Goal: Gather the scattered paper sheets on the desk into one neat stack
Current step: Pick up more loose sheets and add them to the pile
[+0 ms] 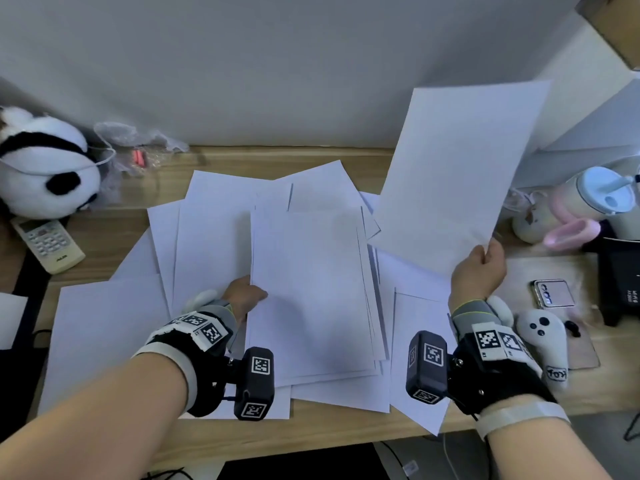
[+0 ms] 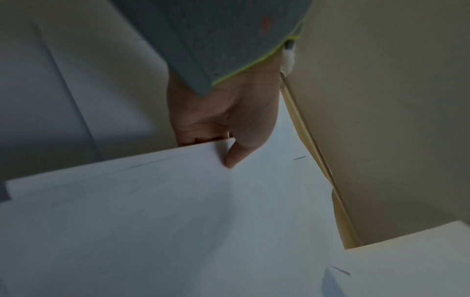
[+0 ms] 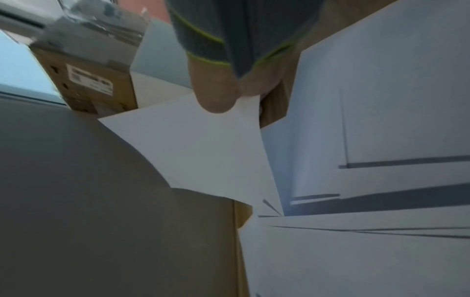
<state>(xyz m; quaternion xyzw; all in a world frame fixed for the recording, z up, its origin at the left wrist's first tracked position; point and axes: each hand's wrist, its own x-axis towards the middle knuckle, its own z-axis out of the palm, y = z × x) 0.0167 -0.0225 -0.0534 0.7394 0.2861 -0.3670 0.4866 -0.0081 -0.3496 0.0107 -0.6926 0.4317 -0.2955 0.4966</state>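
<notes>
Several white paper sheets [image 1: 211,237] lie scattered and overlapping on the wooden desk [image 1: 242,441]. In the middle, a thin stack of sheets [image 1: 311,299] is gripped at its left edge by my left hand [image 1: 244,297], thumb on top. In the left wrist view the left hand [image 2: 223,124] pinches the stack's edge [image 2: 152,201]. My right hand [image 1: 479,271] pinches the lower corner of a single sheet [image 1: 457,174] raised above the desk at the right. In the right wrist view the thumb [image 3: 216,100] presses on that single sheet [image 3: 198,148].
A panda plush [image 1: 45,168], a remote control [image 1: 48,244] and a clear plastic bag [image 1: 138,147] lie at the left. At the right are a lidded cup [image 1: 602,195], a pink item [image 1: 571,232], a phone [image 1: 554,292], a small white plush [image 1: 543,341] and a black box [image 1: 620,282].
</notes>
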